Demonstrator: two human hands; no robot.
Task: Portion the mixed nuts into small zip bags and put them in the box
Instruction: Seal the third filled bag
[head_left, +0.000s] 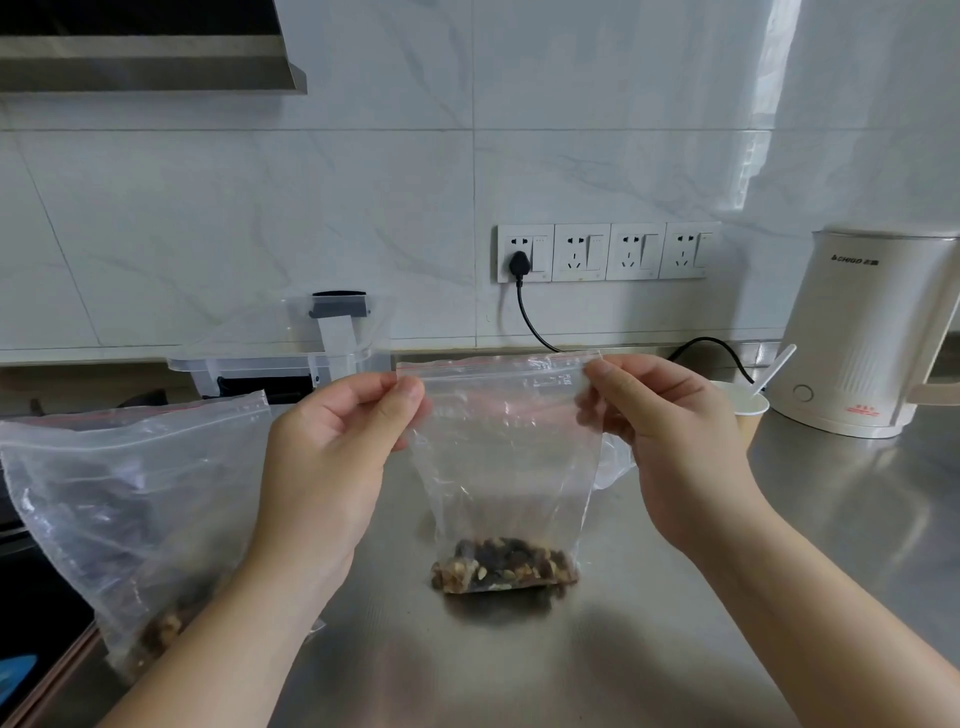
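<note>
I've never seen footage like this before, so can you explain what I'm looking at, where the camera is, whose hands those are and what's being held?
There is no machine here. The single picture comes from a camera worn on a person's head, looking down at their own hands over a steel counter. The left hand and right hand each pinch a top corner of a small zip bag with mixed nuts at its bottom. A larger bag of nuts lies to the left. Behind stand a clear box, a paper cup and a kettle.
</note>
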